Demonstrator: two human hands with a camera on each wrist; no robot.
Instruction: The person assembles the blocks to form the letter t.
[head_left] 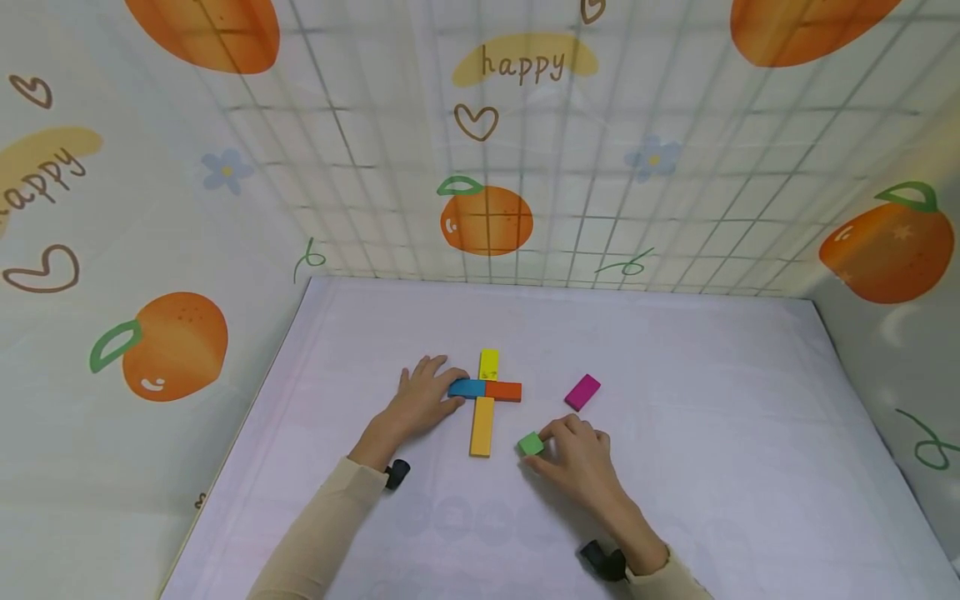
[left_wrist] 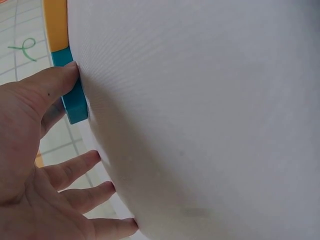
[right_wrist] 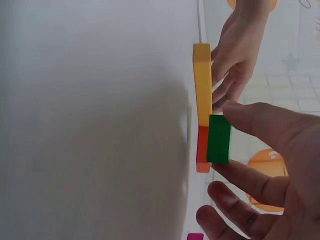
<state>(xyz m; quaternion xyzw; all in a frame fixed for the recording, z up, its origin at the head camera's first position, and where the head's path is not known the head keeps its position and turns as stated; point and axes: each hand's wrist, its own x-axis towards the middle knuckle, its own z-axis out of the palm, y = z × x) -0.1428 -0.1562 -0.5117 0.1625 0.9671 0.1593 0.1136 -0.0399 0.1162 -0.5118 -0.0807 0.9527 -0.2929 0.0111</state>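
Observation:
My left hand (head_left: 422,398) pinches a blue block (head_left: 467,388) between thumb and index finger, the other fingers spread with their tips on the table. In the left wrist view the thumb lies along the side of that blue block (left_wrist: 75,102). The blue block sits end to end with an orange-red block (head_left: 503,391). Above this pair lies a yellow block (head_left: 489,364), and below it an amber block (head_left: 482,427), forming a cross shape. To the right, my right hand (head_left: 582,457) holds a green block (head_left: 530,444) between thumb and index finger, seen end-on in the right wrist view.
A magenta block (head_left: 582,392) lies apart, beyond the right hand. The white tabletop (head_left: 750,433) meets patterned cloth walls (head_left: 360,208) at the back and sides. Dark wrist cameras sit beside each cuff.

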